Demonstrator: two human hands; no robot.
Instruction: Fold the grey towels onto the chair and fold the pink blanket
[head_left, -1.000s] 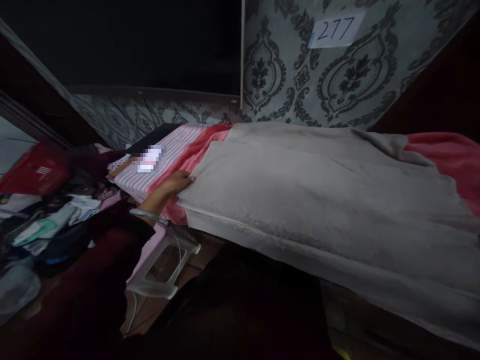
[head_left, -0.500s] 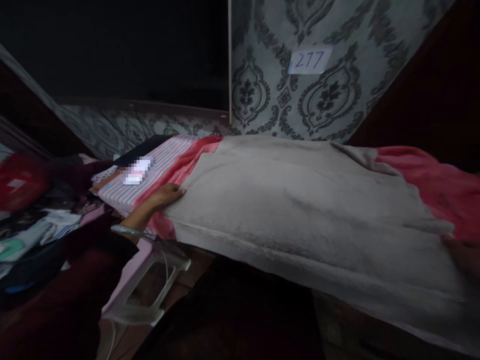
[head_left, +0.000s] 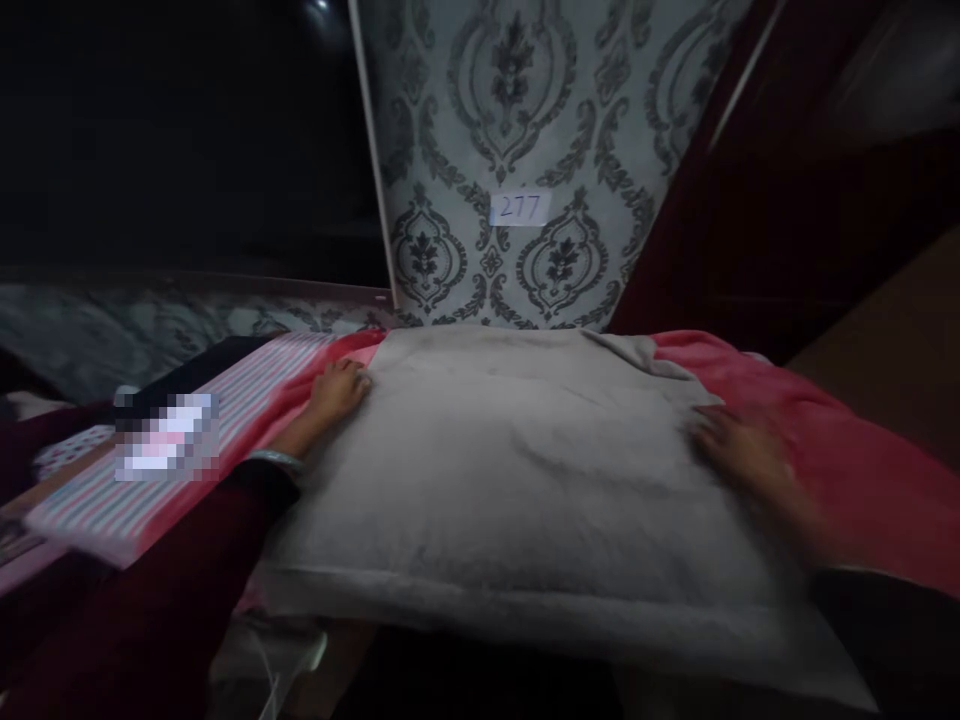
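Grey cloth (head_left: pixel 517 480) | left hand (head_left: pixel 337 390): now farther back | right hand (head_left: pixel 739 450): fuller view | grips unclear

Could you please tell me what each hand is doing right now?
Left hand: on the grey cloth's left edge; grip unclear.
Right hand: blurred, at the grey cloth's right edge; grip cannot be told.

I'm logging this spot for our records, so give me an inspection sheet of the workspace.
Surface: hidden under fabric; material cannot be told.
Job's things: grey cloth spread out, rumpled at its far right; red fabric beyond its right edge.
Clutter: striped cloth at left, blurred-out item on it.
Hands: left hand at grey cloth's left edge; right hand, blurred, near its right edge.
Cables: thin pale line, lower left, possibly one.
Surroundings: dark screen, patterned wall, "277" paper.
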